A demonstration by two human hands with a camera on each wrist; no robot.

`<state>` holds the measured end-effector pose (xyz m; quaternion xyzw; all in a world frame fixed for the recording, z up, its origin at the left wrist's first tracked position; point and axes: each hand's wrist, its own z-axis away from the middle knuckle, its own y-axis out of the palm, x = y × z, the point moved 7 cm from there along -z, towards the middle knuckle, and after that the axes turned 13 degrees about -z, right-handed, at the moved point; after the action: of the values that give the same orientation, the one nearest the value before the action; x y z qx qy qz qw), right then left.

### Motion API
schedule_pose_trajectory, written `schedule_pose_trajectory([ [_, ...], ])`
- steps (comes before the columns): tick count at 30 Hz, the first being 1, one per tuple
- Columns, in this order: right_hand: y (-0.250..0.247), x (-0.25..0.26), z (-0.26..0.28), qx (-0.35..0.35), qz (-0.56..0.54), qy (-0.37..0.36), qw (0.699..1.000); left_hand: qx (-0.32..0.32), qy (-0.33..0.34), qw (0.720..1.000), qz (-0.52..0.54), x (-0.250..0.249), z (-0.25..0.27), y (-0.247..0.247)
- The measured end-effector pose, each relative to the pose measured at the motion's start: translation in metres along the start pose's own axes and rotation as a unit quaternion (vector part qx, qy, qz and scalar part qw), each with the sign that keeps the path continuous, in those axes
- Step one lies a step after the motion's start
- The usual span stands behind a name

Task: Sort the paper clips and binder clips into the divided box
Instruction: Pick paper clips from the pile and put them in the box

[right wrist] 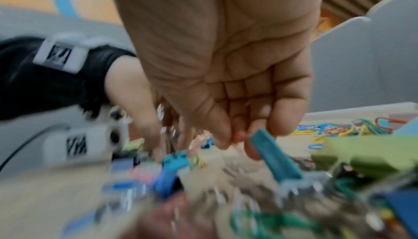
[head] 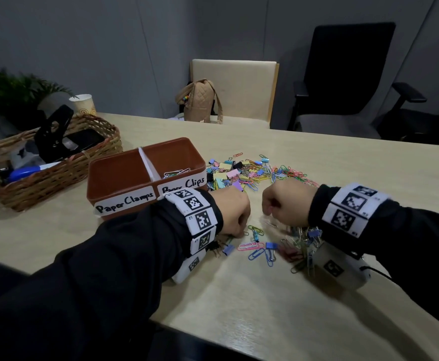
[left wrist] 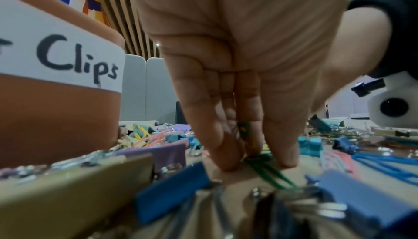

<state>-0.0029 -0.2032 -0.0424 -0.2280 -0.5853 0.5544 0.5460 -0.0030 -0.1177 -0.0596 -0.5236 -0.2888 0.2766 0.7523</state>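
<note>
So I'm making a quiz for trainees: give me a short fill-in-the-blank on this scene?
1. The left hand pinches a ___ paper clip against the wooden table.
2. The brown divided box has ___ compartments.
3. The label on its left compartment reads Paper ___.

Missing words: green; two; Clamps

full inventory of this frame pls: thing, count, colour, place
divided box: 1, brown, left of centre, labelled "Paper Clamps" and "Paper Clips"; a few paper clips in the right compartment
clip pile: many, mixed colours, on the table right of the box
near clips: a scatter, pink, blue, green, between the hands
table: 1, light wood
basket: 1, wicker, far left, holding dark items
paper cup: 1, white, behind the basket
plant: 1, green, far left
bag: 1, tan, on a cream chair
office chair: 1, black, far right
left hand: fingers pinching a green paper clip
right hand: curled, contents blurred
</note>
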Motion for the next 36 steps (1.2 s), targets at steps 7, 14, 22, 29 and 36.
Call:
schedule_pose_trajectory([
  [7,-0.012,-0.024,0.0,0.006,-0.14,0.056,0.989,-0.029,-0.076,0.983,0.165,0.026,0.009,-0.008],
  [14,0.001,-0.011,-0.004,-0.009,0.037,0.064,0.997,-0.018,-0.133,0.987,0.092,0.03,0.019,-0.009],
  [22,0.016,0.011,-0.009,0.023,0.11,0.055,0.992,0.056,-0.101,0.992,-0.056,0.009,0.011,0.004],
  [29,0.022,0.023,-0.01,0.034,0.129,0.024,0.991,0.073,-0.094,0.991,-0.067,0.004,0.002,0.008],
  [36,0.02,0.012,-0.01,0.041,0.102,0.034,0.993,0.114,-0.087,0.988,-0.055,0.004,0.004,0.019],
])
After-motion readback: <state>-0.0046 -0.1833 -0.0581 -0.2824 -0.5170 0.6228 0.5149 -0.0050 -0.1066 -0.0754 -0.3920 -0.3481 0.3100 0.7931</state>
